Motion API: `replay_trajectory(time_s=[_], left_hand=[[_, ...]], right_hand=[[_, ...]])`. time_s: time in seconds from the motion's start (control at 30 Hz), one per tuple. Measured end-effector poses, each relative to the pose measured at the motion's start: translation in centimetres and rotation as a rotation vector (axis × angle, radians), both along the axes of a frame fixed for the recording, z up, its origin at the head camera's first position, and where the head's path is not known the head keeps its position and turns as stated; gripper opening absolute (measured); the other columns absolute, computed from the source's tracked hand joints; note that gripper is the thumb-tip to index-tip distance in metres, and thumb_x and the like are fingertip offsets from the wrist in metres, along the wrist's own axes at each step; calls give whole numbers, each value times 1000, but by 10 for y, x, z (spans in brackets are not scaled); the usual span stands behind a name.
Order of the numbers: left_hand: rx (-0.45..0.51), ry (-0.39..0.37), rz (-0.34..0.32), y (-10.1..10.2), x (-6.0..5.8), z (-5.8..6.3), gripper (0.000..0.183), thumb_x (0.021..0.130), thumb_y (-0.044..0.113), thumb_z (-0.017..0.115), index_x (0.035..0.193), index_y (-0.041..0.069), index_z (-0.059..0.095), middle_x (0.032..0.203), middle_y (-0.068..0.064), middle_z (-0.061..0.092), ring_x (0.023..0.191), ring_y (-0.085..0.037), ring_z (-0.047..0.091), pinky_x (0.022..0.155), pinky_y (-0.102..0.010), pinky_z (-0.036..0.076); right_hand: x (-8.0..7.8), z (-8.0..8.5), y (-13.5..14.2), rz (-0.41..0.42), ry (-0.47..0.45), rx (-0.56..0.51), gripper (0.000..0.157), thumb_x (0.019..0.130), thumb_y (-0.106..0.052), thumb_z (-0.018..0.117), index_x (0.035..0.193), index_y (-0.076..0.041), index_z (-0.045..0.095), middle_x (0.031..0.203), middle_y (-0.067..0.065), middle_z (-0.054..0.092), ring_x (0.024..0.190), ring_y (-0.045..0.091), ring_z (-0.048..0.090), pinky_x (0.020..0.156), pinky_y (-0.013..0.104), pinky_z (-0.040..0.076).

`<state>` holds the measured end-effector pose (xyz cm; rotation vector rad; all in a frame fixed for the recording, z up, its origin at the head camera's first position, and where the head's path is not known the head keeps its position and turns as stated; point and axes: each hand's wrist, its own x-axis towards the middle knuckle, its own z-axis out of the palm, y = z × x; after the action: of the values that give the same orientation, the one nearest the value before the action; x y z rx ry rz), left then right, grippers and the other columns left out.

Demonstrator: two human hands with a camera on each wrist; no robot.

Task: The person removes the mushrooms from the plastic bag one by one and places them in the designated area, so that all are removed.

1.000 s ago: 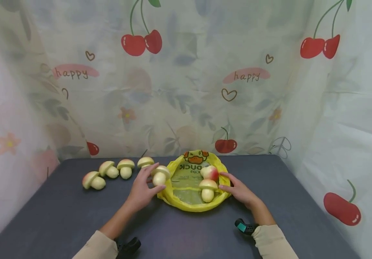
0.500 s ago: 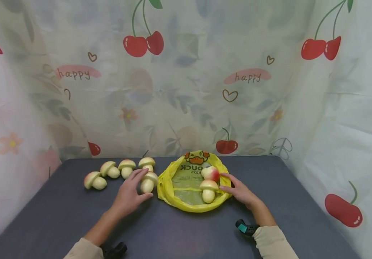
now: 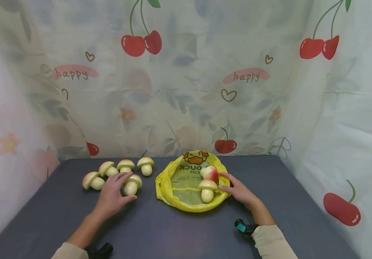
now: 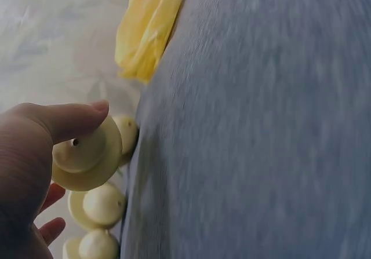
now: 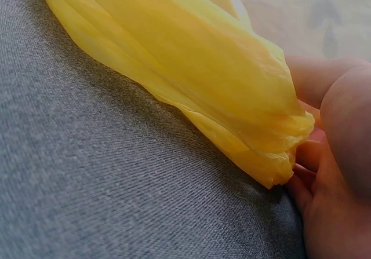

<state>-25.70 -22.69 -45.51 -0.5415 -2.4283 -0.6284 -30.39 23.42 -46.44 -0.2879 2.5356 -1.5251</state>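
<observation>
My left hand (image 3: 111, 197) grips a toy mushroom (image 3: 131, 185) with a pale stem and cap, left of the bag and just above the dark table. In the left wrist view the thumb lies over this mushroom (image 4: 81, 154), stem end facing the camera. The yellow plastic bag (image 3: 189, 207) lies with its mouth spread wide, a duck print inside. Two toy mushrooms sit in its right side, one with a red-tinged cap (image 3: 212, 173), the other upright (image 3: 207, 192). My right hand (image 3: 241, 193) pinches the bag's right rim between thumb and fingers.
Several more toy mushrooms stand or lie toward the back left, among them an upright one (image 3: 145, 167) and a tipped one (image 3: 90, 180). A cherry-print curtain (image 3: 179, 90) encloses the back and sides of the dark table (image 3: 173, 233).
Holding the mushroom, my left hand has moved left, from the bag's left rim to in front of the mushroom row. My right hand has stayed at the bag's right rim.
</observation>
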Motion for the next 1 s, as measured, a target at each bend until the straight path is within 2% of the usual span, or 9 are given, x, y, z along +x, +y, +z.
replay_trajectory(time_s=[0.23, 0.53, 0.77, 0.87, 1.0], left_hand=[[-61, 59, 77, -20, 1, -1, 83, 55, 27, 96, 127, 7, 62, 120, -16, 59, 106, -41, 52, 84, -61, 38], [-95, 36, 159, -39, 0, -2, 82, 55, 31, 95, 126, 6, 62, 118, -17, 60, 106, -43, 52, 88, -63, 35], [-123, -65, 235, -46, 0, 3, 81, 62, 30, 92, 131, 6, 57, 124, -20, 55, 109, -47, 45, 94, -68, 23], [-137, -120, 259, -47, 1, 4, 82, 65, 30, 90, 135, 8, 53, 128, -20, 52, 111, -48, 43, 89, -68, 24], [-147, -186, 253, -45, 3, 9, 77, 72, 32, 86, 137, 9, 51, 133, -20, 47, 115, -48, 40, 85, -68, 24]], right_hand=[[0, 0, 0, -6, -3, 0, 62, 96, -31, 63, 149, -12, 37, 154, 17, 28, 140, 37, 24, 112, 57, 17], [0, 0, 0, -1, -2, 2, 63, 95, -32, 63, 149, -12, 37, 154, 17, 29, 140, 37, 24, 112, 57, 17], [1, 0, 0, 0, -5, 2, 63, 95, -32, 63, 149, -12, 37, 154, 18, 29, 139, 37, 24, 112, 57, 17], [1, 1, -1, 0, -9, 2, 64, 95, -32, 63, 150, -12, 37, 154, 18, 28, 140, 37, 24, 112, 57, 17], [1, 2, -1, 3, -4, -4, 64, 95, -31, 63, 150, -11, 36, 154, 18, 28, 140, 37, 24, 113, 56, 17]])
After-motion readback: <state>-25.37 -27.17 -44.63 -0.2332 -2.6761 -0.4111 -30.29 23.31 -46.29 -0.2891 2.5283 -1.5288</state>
